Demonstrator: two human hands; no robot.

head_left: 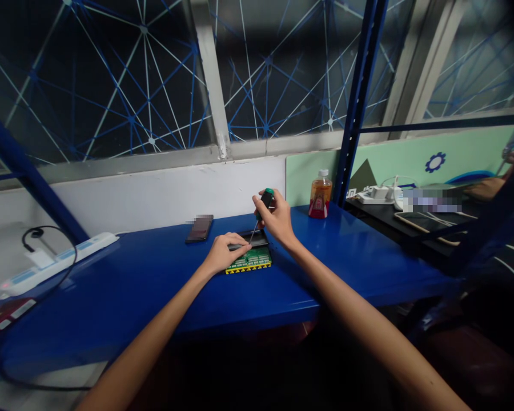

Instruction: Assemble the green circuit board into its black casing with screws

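Observation:
My right hand point(276, 214) is wrapped round a screwdriver point(264, 201) with a green and black handle. Its thin shaft slants down to a green circuit board point(257, 258) with a yellow front edge. My left hand point(223, 252) rests at the board's left side. Its thumb and forefinger come together beside the screwdriver's tip, and whatever is between them is too small to make out. A black case part point(260, 237) lies directly behind the board, partly covered by my hands. All this sits on a blue tabletop point(163, 297).
A phone point(200, 228) lies behind my left hand. A bottle of amber drink point(321, 195) stands at the back right. On the left are a white power strip point(85, 251) and a black cable point(75, 251). Another person's hand point(488, 187) is over the dark desk at right.

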